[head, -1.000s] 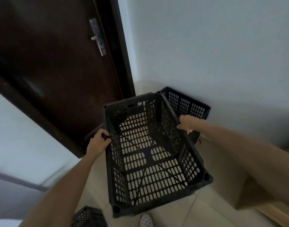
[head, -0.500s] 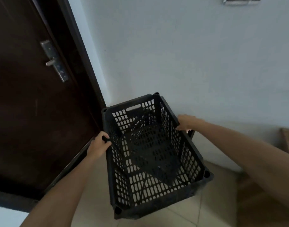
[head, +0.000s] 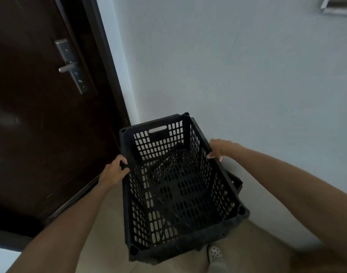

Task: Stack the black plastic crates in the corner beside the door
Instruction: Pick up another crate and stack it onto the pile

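Black slotted plastic, two crates: upper crate [head: 188,196] gripped at rims by left hand [head: 114,171], right hand [head: 220,148] — lower crate [head: 235,181] beneath.

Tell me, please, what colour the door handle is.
Silver-grey; the door handle shows best in the head view.

Upper crate [head: 180,194] sits between the left hand [head: 114,172] and right hand [head: 219,148], over the lower crate [head: 234,181]. Door [head: 40,125] left, wall [head: 227,66] behind.
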Tool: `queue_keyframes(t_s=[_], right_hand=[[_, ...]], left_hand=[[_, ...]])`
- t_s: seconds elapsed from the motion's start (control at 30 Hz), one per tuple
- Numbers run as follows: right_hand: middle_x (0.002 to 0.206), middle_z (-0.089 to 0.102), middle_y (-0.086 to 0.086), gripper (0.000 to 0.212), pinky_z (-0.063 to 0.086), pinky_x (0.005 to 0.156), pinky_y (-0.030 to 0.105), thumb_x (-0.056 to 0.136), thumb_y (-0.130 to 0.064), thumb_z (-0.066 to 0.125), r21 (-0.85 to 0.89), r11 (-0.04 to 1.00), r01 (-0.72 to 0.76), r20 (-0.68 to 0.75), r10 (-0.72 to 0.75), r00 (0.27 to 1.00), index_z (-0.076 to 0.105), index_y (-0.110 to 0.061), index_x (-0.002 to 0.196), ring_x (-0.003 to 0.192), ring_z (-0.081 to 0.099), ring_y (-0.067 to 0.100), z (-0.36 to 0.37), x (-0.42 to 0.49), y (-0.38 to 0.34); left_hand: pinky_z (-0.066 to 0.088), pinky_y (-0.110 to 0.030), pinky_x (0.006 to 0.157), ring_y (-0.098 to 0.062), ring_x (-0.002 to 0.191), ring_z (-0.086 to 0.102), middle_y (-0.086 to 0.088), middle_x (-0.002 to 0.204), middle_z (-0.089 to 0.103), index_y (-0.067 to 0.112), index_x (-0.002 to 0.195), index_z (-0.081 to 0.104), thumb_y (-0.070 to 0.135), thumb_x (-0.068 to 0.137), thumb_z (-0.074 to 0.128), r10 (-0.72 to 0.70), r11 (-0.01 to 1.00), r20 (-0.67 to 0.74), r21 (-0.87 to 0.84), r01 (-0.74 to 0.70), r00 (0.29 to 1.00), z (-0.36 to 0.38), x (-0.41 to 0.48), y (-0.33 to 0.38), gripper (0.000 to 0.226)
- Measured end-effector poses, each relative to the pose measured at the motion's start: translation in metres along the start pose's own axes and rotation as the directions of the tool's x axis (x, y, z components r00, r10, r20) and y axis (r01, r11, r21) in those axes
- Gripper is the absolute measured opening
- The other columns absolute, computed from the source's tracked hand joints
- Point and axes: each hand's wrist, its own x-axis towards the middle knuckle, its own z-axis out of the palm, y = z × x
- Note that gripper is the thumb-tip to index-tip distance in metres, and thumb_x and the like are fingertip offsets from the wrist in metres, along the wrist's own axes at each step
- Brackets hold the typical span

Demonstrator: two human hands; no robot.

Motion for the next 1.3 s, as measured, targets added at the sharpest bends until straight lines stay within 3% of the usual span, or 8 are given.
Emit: queue_keyframes(t_s=[0.13, 0.33, 0.6, 0.83, 0.97, 1.07, 1.2, 1.3], right_hand=[[0.097, 0.073, 0.011, 0.043, 0.051, 0.078, 0.032, 0.093, -0.038, 0.06, -0.051, 0.994, 0.1, 0.013, -0.099, 0.995, 0.06, 0.001, 0.11, 0.084, 0.07, 0.023, -0.028, 0.043, 0.021], [0.112, 0.066, 0.013, 0.049, 0.046, 0.072, 0.03, 0.095, -0.038, 0.056, -0.118, 0.982, 0.146, 0.003, -0.146, 0.989, 0.045, -0.001, 0.126, 0.086, 0.067, 0.024, -0.048, 0.095, 0.066], [0.131, 0.053, 0.016, 0.056, 0.046, 0.088, 0.038, 0.099, -0.038, 0.049, -0.28, 0.932, 0.231, -0.025, -0.247, 0.969, 0.032, 0.0, 0.137, 0.113, 0.057, 0.031, -0.045, 0.144, 0.112], [0.131, 0.05, 0.014, 0.047, 0.047, 0.087, 0.038, 0.101, -0.032, 0.045, -0.351, 0.896, 0.273, 0.023, -0.283, 0.959, 0.035, -0.001, 0.134, 0.112, 0.057, 0.031, -0.039, 0.182, 0.124], [0.122, 0.056, 0.013, 0.036, 0.048, 0.077, 0.034, 0.1, -0.024, 0.046, -0.367, 0.889, 0.273, 0.009, -0.29, 0.957, 0.04, -0.001, 0.127, 0.103, 0.062, 0.028, -0.045, 0.199, 0.126], [0.117, 0.06, 0.011, 0.031, 0.044, 0.072, 0.033, 0.1, -0.021, 0.046, -0.379, 0.887, 0.264, -0.033, -0.298, 0.954, 0.042, -0.003, 0.124, 0.1, 0.063, 0.026, -0.048, 0.21, 0.125], [0.113, 0.062, 0.01, 0.03, 0.042, 0.068, 0.033, 0.099, -0.02, 0.046, -0.417, 0.871, 0.259, -0.065, -0.313, 0.948, 0.043, -0.003, 0.124, 0.096, 0.064, 0.026, -0.049, 0.217, 0.126], [0.114, 0.062, 0.01, 0.03, 0.042, 0.069, 0.033, 0.099, -0.019, 0.047, -0.412, 0.87, 0.269, -0.077, -0.327, 0.942, 0.043, -0.002, 0.123, 0.097, 0.064, 0.026, -0.05, 0.218, 0.125]], left_hand=[[0.043, -0.034, 0.058, -0.023, 0.062, 0.057, -0.009, 0.071, 0.059, 0.02, 0.102, 0.047, 0.018, 0.094, 0.059, -0.095, 0.995, -0.073, -0.033, 0.092, 0.993, 0.02, 0.013, 0.023, 0.015], [0.05, -0.043, 0.069, -0.03, 0.07, 0.062, -0.011, 0.075, 0.062, 0.024, 0.095, 0.045, 0.022, 0.091, 0.062, -0.216, 0.976, -0.152, -0.045, 0.212, 0.964, 0.062, 0.026, 0.071, 0.018], [0.038, -0.034, 0.062, -0.025, 0.063, 0.054, -0.014, 0.076, 0.059, 0.01, 0.099, 0.042, 0.011, 0.089, 0.063, -0.296, 0.955, -0.145, -0.068, 0.289, 0.944, 0.122, 0.019, 0.116, 0.024], [0.035, -0.024, 0.053, -0.02, 0.06, 0.051, -0.016, 0.079, 0.06, 0.013, 0.094, 0.043, 0.007, 0.086, 0.065, -0.319, 0.947, -0.162, -0.098, 0.306, 0.934, 0.134, 0.038, 0.133, 0.025], [0.037, -0.031, 0.059, -0.021, 0.06, 0.05, -0.013, 0.075, 0.058, 0.013, 0.093, 0.044, 0.008, 0.083, 0.067, -0.32, 0.947, -0.169, -0.097, 0.307, 0.932, 0.133, 0.049, 0.14, 0.025], [0.033, -0.024, 0.053, -0.017, 0.057, 0.046, -0.013, 0.073, 0.056, 0.011, 0.09, 0.042, 0.005, 0.083, 0.067, -0.312, 0.948, -0.16, -0.124, 0.294, 0.937, 0.139, 0.05, 0.142, 0.026], [0.031, -0.032, 0.053, -0.019, 0.056, 0.044, -0.012, 0.072, 0.051, 0.01, 0.09, 0.041, 0.004, 0.083, 0.065, -0.315, 0.947, -0.173, -0.123, 0.297, 0.933, 0.149, 0.049, 0.147, 0.026], [0.031, -0.027, 0.05, -0.019, 0.057, 0.045, -0.009, 0.071, 0.052, 0.01, 0.093, 0.04, 0.006, 0.085, 0.065, -0.317, 0.947, -0.175, -0.116, 0.3, 0.932, 0.148, 0.051, 0.147, 0.026]])
